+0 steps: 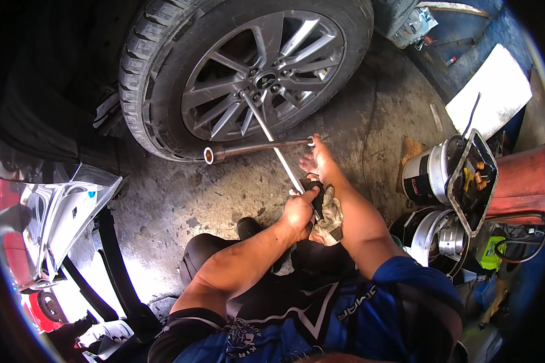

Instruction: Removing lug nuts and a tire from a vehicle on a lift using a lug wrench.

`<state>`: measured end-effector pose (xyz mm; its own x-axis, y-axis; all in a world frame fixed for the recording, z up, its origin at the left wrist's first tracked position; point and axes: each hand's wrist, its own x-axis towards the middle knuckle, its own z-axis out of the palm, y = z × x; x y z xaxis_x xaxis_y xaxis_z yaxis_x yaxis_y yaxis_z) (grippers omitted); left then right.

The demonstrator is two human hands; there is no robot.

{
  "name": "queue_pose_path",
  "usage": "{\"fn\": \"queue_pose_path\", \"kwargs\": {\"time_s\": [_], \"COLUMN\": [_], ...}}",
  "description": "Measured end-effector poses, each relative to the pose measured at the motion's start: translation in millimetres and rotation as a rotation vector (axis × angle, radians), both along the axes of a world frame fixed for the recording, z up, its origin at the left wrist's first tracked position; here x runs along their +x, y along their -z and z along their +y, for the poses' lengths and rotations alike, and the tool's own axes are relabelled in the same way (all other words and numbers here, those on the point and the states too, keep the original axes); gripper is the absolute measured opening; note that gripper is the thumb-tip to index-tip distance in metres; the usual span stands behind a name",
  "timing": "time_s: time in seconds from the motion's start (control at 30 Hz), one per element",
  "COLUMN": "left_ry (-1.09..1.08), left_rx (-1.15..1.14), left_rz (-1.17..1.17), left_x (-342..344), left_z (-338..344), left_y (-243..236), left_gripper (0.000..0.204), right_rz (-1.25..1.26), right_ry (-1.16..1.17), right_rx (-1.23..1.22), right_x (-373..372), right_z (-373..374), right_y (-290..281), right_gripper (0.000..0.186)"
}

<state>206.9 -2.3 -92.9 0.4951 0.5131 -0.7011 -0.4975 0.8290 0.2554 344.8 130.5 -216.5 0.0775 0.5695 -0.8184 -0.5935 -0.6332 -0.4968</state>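
Observation:
A four-way lug wrench [265,126] reaches from the car wheel [227,66] toward me, its far end at a lug nut beside the hub. Its crossbar lies nearly level, with a socket at the left end. My left hand [298,213] is closed around the wrench's near end. A dirty white and black work glove [328,222] is bunched against that hand, partly under my right forearm; whether the hand grips it too, I cannot tell. My right hand [319,162], bare with fingers spread, is at the crossbar's right end, seemingly touching it.
Stained concrete floor [163,187] lies under the wheel. On the right stand a white and black bucket [427,172], a metal-rimmed tray [473,209] with small brass-coloured pieces, and a red container [521,187]. A white panel [490,91] leans behind them. A car light [82,212] is at the left.

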Motion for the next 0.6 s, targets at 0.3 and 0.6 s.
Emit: {"fn": "queue_pose_path", "kwargs": {"time_s": [0.3,0.6], "left_ry": [0.069,-0.082], "left_rx": [0.176,0.100], "left_rz": [0.430,-0.012], "left_x": [12,11], "left_z": [12,-1], "left_y": [28,-6], "left_gripper": [0.034,0.026], "right_rz": [-0.210,-0.753], "right_ry": [-0.167,-0.119], "right_rx": [1.283,0.980], "right_x": [-85,-17], "right_z": [-59,-42], "right_y": [-236,-113], "right_gripper": [0.040,0.024]}}
